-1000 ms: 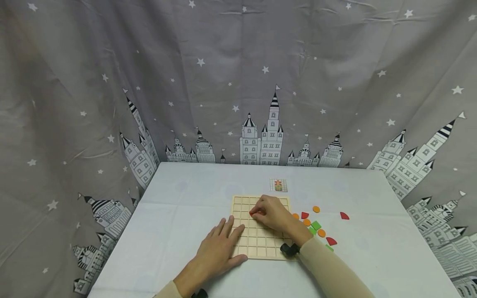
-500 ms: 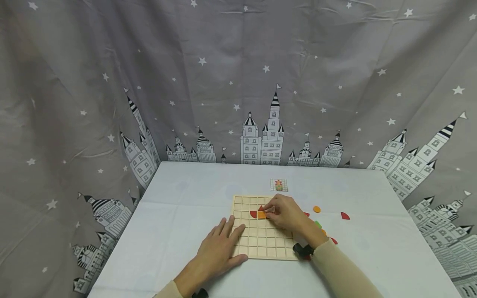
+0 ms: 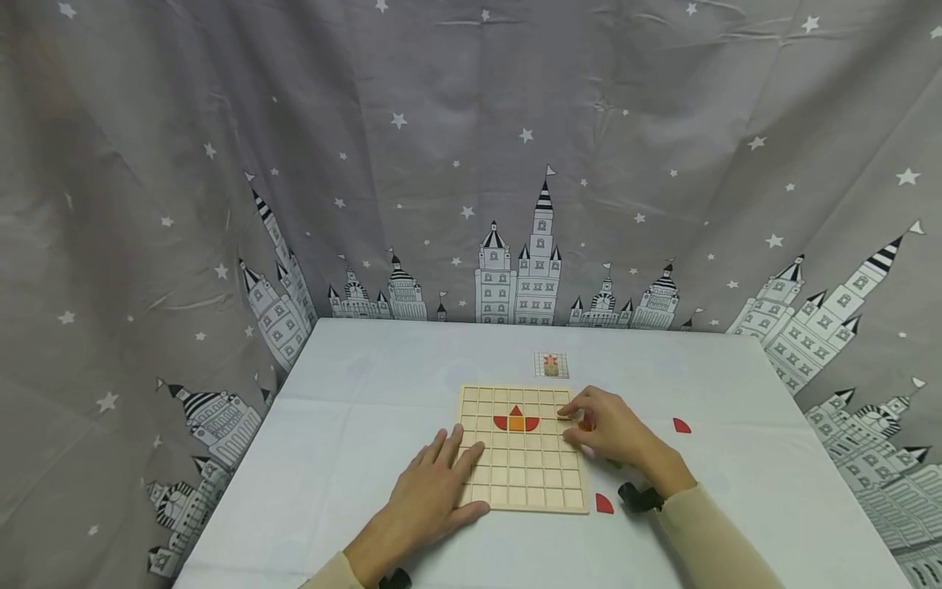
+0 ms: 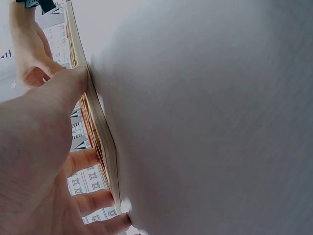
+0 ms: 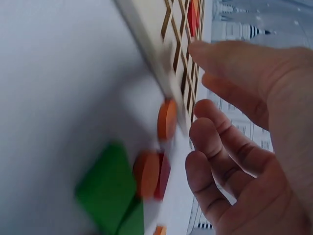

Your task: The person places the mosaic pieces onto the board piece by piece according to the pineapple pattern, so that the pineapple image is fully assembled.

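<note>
A wooden grid board (image 3: pixel 515 474) lies on the white table. Set in its cells are an orange square (image 3: pixel 516 424), a red quarter circle (image 3: pixel 501 423) to its left, another red quarter circle (image 3: pixel 532 423) to its right and a red triangle (image 3: pixel 516 411) above. My left hand (image 3: pixel 430 491) rests on the board's left edge, fingers spread. Over the right edge is my right hand (image 3: pixel 618 429), fingers loosely bent with nothing between them in the right wrist view. Beside the board there, an orange disc (image 5: pixel 167 119), a second orange disc (image 5: pixel 146 174) and a green square (image 5: pixel 107 186) lie close to its fingers.
A small card (image 3: pixel 551 365) with a coloured grid picture lies behind the board. One loose red quarter circle (image 3: pixel 682 425) is farther right, another red piece (image 3: pixel 604 503) near the board's front right corner. A grey castle-print curtain (image 3: pixel 412 164) hangs behind the table.
My right hand has moved from the middle of the board to its right edge, uncovering the red and orange pieces in the cells. My left hand has stayed in place.
</note>
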